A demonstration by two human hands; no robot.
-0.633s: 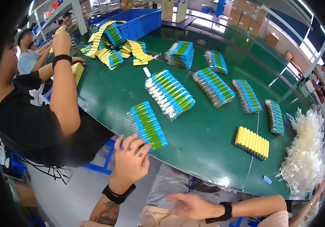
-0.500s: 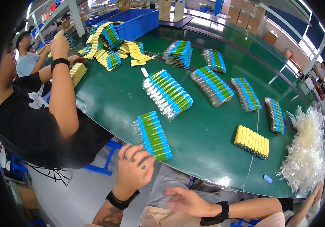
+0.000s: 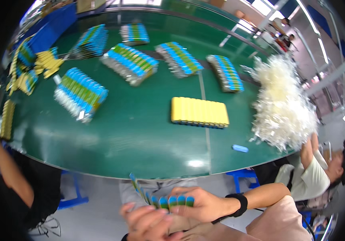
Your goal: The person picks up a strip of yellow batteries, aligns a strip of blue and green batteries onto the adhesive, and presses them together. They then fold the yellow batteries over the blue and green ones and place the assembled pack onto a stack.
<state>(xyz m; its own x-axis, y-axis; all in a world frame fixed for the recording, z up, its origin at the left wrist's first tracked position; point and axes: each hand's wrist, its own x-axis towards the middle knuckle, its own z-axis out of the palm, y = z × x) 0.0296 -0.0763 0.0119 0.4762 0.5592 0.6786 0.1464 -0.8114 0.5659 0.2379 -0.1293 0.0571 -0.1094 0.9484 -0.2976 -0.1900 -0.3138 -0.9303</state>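
A bendy strip of blue-and-green wrapped pieces [image 3: 163,202] is held over my lap, just off the table's near edge. My right hand [image 3: 204,205] grips its right end, thumb on the near face. The strip's left end curls up and away. My left hand [image 3: 148,223], blurred, is just in front of the strip's lower left part, fingers loosely spread; whether it touches the strip is unclear. Beyond, on the green table [image 3: 140,132], lie a yellow block of joined pieces [image 3: 199,111] and a single small blue piece [image 3: 240,148].
Stacks of blue-and-green strips in clear wrap [image 3: 80,92] stand across the table. A heap of clear plastic bags [image 3: 283,104] lies at the right, beside a seated person [image 3: 307,176]. Loose yellow pieces [image 3: 48,62] and a blue bin [image 3: 54,26] are far left. Another person's arm [image 3: 16,180] is at left.
The strip has come off the table to over my lap, and my right hand has taken hold of it. My left hand has moved lower. The view has swung right.
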